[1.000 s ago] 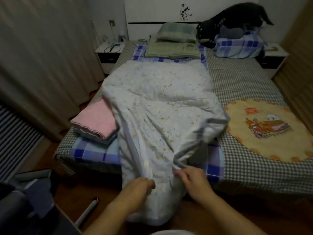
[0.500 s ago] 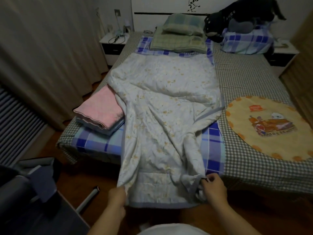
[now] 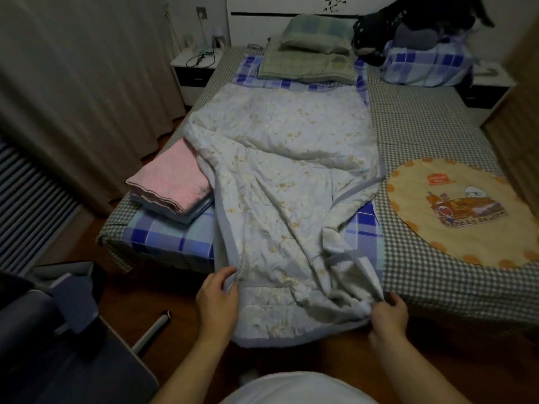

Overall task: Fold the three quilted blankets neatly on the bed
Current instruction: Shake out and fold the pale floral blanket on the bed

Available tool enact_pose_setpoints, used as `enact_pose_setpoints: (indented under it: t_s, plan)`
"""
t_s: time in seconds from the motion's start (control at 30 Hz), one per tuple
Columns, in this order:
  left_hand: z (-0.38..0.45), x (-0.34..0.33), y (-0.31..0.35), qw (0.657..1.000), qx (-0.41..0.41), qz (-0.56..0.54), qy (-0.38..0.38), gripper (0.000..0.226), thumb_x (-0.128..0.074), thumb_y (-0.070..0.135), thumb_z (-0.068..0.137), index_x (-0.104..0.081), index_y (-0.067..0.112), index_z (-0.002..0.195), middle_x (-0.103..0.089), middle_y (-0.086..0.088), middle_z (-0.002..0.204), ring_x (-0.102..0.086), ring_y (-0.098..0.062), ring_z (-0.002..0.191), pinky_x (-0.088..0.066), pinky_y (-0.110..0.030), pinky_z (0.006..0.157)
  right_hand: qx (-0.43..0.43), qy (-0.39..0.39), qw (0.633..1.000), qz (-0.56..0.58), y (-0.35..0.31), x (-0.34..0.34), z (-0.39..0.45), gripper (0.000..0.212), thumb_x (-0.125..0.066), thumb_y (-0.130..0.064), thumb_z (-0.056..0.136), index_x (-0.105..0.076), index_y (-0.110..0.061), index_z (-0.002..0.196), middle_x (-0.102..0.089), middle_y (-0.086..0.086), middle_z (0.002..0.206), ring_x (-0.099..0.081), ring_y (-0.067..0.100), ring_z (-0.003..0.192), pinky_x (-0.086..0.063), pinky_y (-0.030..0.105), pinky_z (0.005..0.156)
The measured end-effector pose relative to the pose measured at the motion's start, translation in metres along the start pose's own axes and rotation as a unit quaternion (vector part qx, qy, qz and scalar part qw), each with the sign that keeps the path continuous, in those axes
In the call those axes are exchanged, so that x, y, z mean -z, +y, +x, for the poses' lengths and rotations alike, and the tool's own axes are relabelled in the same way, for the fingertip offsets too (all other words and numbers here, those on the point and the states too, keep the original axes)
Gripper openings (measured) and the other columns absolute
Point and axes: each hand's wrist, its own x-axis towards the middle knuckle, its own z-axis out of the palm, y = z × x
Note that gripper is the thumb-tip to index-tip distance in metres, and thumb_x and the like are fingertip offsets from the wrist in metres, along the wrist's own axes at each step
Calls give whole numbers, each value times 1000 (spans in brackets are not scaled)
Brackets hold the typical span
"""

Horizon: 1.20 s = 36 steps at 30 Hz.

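Observation:
A pale blue floral quilted blanket lies lengthwise down the bed, its near end hanging over the foot. My left hand grips its left border near the bottom corner. My right hand pinches the bunched right bottom corner. A folded pink quilted blanket sits at the bed's left edge, partly under the floral one. A blue plaid blanket is spread beneath both.
A grey checked bed sheet covers the mattress. A round yellow mat lies on the right. Green pillows and a dark plush toy are at the head. A chair stands on the floor at left, curtains beyond.
My hands have spread apart along the blanket's bottom edge, the left to the left border and the right to the right corner, pulling the near end wider.

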Motion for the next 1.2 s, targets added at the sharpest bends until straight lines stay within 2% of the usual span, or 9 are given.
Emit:
enact_pose_setpoints:
  t_s: [0.23,0.33,0.43,0.57,0.7,0.8,0.87,1.0,1.2]
  plan:
    - [-10,-1,31,985,-21,-106,-133,47,-70,-1,86,-65,37,113,-66,25,109,-57,16,105,-50,-6,82,20,-75,981,-178,3,1,-4,62,-43,-59,97,-64,-4,116,-66,19,109,-63,36,94,-54,41,80]
    - [-14,0,38,974,-2,-165,-155,53,-70,-6,84,-63,35,118,-67,29,106,-62,10,103,-52,-10,78,129,-148,947,-254,-2,3,-10,45,-40,-47,102,-63,-9,110,-64,10,104,-60,23,91,-48,30,67]
    - [-9,1,42,942,83,-300,-125,52,-70,-13,80,-62,20,119,-74,3,106,-70,-5,97,-55,-17,71,98,-24,995,-14,-21,6,-6,19,-49,-23,102,-62,-11,111,-65,9,99,-64,24,89,-56,40,71]
    - [-6,3,49,903,141,-393,-103,44,-67,-18,79,-57,6,114,-71,-15,110,-73,-15,90,-57,-21,68,-59,-51,945,317,-72,15,-10,30,-59,-13,90,-63,-15,120,-71,12,109,-73,30,92,-61,43,73]
    - [-13,2,62,891,176,-384,-165,31,-65,-17,81,-59,1,106,-70,-16,99,-73,-14,77,-56,-23,63,221,-69,971,65,-106,-4,-70,26,-44,-38,102,-63,-20,97,-67,5,98,-69,24,86,-56,34,69]
    - [-19,2,77,899,155,-360,-196,29,-67,-15,80,-64,3,103,-73,-14,96,-72,-20,83,-58,-32,72,628,-114,730,-242,-78,-24,-97,21,-52,-24,97,-66,-10,105,-53,2,119,-57,17,98,-48,17,75]
    - [-20,5,90,892,147,-378,-198,30,-67,-13,81,-64,3,105,-74,-17,100,-71,-26,89,-58,-38,81,677,-228,612,-339,-44,-40,-96,32,-60,-20,94,-62,-12,125,-51,5,134,-59,16,107,-55,24,86]
    - [-20,12,106,875,153,-411,-206,31,-64,-13,84,-65,5,109,-75,-16,100,-74,-23,86,-58,-28,69,611,-321,667,-281,-12,-54,-103,21,-52,-38,99,-64,-28,113,-67,4,108,-66,24,98,-55,43,86]
    - [-22,17,114,873,170,-410,-202,30,-60,-10,89,-67,7,113,-76,-11,98,-75,-20,85,-58,-25,66,672,-277,615,-306,-15,-50,-98,46,-70,-21,91,-54,-23,134,-68,-4,110,-68,13,87,-57,29,75]
